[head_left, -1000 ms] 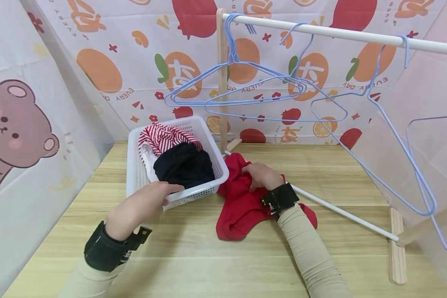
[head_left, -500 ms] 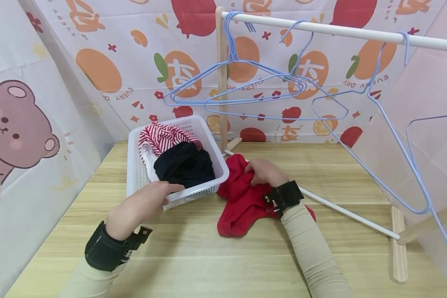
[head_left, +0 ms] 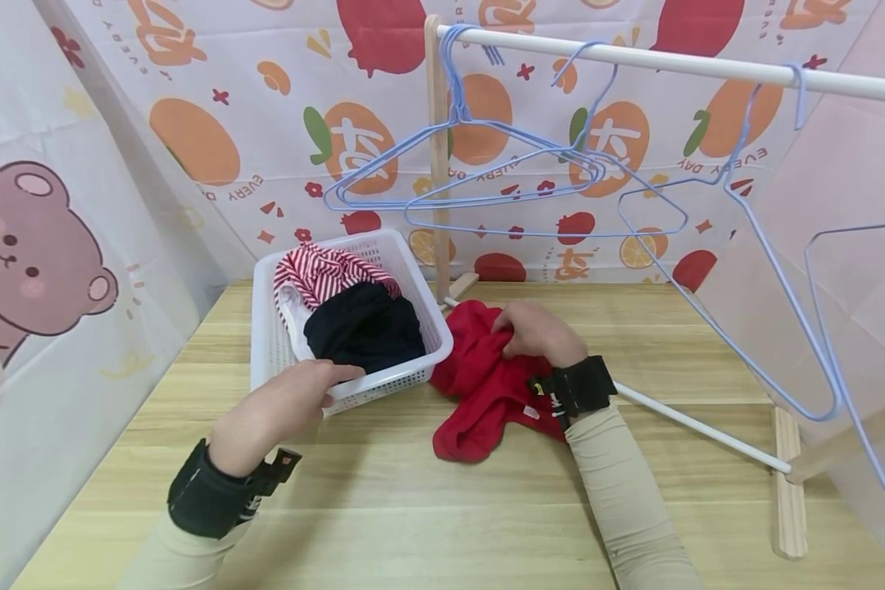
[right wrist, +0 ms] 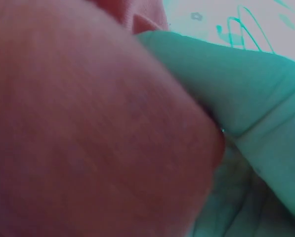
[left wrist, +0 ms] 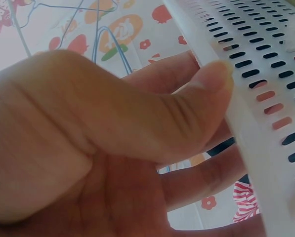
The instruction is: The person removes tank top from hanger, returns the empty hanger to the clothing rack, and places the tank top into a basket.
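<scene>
My left hand (head_left: pixel 276 414) grips the near rim of a white perforated plastic basket (head_left: pixel 416 369). In the left wrist view the thumb (left wrist: pixel 206 98) presses on the basket's outer wall while the fingers reach over the inside. A black garment (head_left: pixel 365 328) and a red-and-white striped garment (head_left: pixel 332 274) lie bunched in the basket. To its right, my right hand (head_left: pixel 542 332) pinches a crumpled red garment (head_left: pixel 479 389) that lies on the table against the basket. A small white label shows on the red cloth. Red fabric fills much of the right wrist view, hiding the fingertips.
A drying rack with a white rail (head_left: pixel 664 61) stands over the table (head_left: pixel 413 524). Several blue wire hangers (head_left: pixel 546 233) hang from it, some low on the right. Its lower white bar (head_left: pixel 701 426) crosses behind the right forearm to a wooden foot (head_left: pixel 787 492).
My right hand has shifted slightly right and away from me, drawing the red garment with it; its near edge has pulled back and its label has come into view. The left hand and basket stay put.
</scene>
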Demonstrator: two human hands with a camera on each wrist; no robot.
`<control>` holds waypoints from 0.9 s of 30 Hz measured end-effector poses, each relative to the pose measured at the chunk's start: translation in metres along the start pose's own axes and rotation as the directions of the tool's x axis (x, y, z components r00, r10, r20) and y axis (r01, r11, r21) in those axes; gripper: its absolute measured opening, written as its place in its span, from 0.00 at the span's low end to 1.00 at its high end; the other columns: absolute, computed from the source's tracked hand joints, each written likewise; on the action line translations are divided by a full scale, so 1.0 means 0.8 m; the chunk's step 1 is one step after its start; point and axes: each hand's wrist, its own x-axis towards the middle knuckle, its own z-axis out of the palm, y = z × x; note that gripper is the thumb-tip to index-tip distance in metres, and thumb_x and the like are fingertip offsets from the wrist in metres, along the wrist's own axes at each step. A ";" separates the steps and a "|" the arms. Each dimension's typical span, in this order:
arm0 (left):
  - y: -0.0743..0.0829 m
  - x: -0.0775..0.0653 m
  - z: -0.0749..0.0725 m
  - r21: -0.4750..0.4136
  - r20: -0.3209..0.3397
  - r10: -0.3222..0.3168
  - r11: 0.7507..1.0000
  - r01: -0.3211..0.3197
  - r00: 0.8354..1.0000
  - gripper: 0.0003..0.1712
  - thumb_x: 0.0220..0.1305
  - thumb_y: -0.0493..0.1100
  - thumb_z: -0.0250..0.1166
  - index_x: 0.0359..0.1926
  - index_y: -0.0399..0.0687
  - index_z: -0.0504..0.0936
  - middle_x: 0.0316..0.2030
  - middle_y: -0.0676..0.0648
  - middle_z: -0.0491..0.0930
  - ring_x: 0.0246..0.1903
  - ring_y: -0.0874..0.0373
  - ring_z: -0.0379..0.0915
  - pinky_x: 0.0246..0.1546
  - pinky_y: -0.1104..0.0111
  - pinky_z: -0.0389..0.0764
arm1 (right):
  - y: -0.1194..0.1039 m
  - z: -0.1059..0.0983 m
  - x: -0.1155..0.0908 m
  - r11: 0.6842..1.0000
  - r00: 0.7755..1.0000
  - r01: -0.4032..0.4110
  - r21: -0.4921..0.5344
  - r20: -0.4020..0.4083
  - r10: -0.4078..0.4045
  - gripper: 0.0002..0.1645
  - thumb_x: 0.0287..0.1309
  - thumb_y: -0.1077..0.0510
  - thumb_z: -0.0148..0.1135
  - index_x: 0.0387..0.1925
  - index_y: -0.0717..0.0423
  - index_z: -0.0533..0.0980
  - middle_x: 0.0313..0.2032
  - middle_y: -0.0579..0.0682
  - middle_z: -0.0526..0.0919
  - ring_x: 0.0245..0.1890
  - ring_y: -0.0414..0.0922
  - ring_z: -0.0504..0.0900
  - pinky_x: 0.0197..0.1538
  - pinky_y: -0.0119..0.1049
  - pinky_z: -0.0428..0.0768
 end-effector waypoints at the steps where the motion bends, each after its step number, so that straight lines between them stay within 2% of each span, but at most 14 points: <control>1: 0.000 0.000 0.000 0.000 0.003 -0.005 1.000 0.005 1.000 0.33 0.57 0.19 0.64 0.64 0.40 0.80 0.41 0.43 0.83 0.33 0.55 0.74 0.40 0.61 0.83 | -0.001 -0.002 -0.001 1.000 1.000 -0.001 0.004 -0.004 0.001 0.16 0.54 0.62 0.77 0.47 0.56 0.88 0.44 0.54 0.89 0.47 0.49 0.80 0.54 0.44 0.82; 9: 0.001 0.000 0.000 -0.003 0.003 -0.011 1.000 0.011 1.000 0.34 0.57 0.18 0.64 0.64 0.40 0.79 0.42 0.42 0.83 0.34 0.55 0.74 0.43 0.58 0.85 | -0.003 -0.012 -0.010 0.999 0.999 -0.008 0.031 -0.049 0.010 0.19 0.56 0.63 0.75 0.51 0.56 0.87 0.45 0.55 0.89 0.47 0.51 0.81 0.53 0.44 0.83; 14: 0.000 0.000 0.000 0.000 -0.007 -0.003 1.000 0.003 1.000 0.34 0.57 0.18 0.64 0.64 0.40 0.79 0.42 0.43 0.84 0.33 0.55 0.74 0.43 0.57 0.85 | 0.001 -0.016 -0.014 0.999 0.993 -0.005 0.046 -0.114 0.010 0.20 0.55 0.63 0.75 0.52 0.57 0.87 0.44 0.55 0.89 0.45 0.51 0.81 0.48 0.42 0.83; 22: 0.000 0.000 0.001 0.005 -0.014 0.001 1.000 -0.001 1.000 0.34 0.56 0.17 0.62 0.63 0.39 0.80 0.39 0.44 0.83 0.33 0.55 0.73 0.38 0.62 0.81 | 0.011 -0.020 -0.017 0.998 0.980 -0.005 0.057 -0.196 0.016 0.20 0.55 0.64 0.75 0.52 0.57 0.87 0.48 0.57 0.89 0.47 0.53 0.80 0.47 0.42 0.82; 27: 0.000 0.001 0.002 -0.012 -0.004 -0.009 1.000 0.009 1.000 0.35 0.55 0.15 0.60 0.63 0.39 0.79 0.41 0.42 0.83 0.33 0.55 0.73 0.39 0.63 0.81 | 0.013 -0.024 -0.018 0.997 0.973 -0.021 0.071 -0.226 0.036 0.20 0.56 0.64 0.74 0.52 0.57 0.87 0.50 0.59 0.86 0.49 0.54 0.78 0.47 0.43 0.82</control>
